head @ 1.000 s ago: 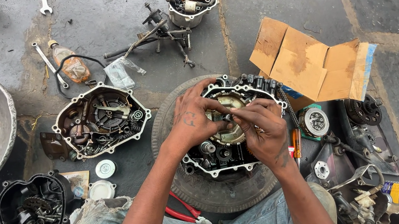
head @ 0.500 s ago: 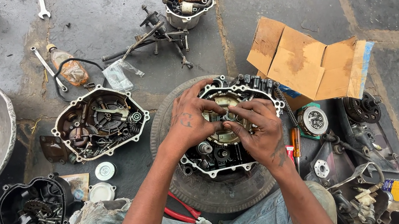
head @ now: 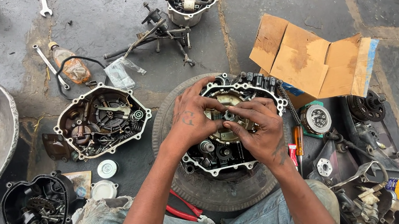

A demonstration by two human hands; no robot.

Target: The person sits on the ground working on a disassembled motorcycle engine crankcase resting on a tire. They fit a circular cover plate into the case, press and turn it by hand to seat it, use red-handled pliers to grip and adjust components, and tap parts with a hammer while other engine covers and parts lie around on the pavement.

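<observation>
Engine case [head: 226, 150] sits on tyre [head: 222, 193] btwn knees. Left hand [head: 192, 118] & right hand [head: 260, 129] both on case centre, fingers narrow, pinching small part. Left of case: open cover [head: 101, 121]. Right, beyond case: cardboard box [head: 313, 61].

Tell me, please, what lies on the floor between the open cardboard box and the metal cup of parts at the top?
In the head view, the stretch between the cardboard box and the metal cup is bare stone floor, crossed only by a joint line.
</observation>
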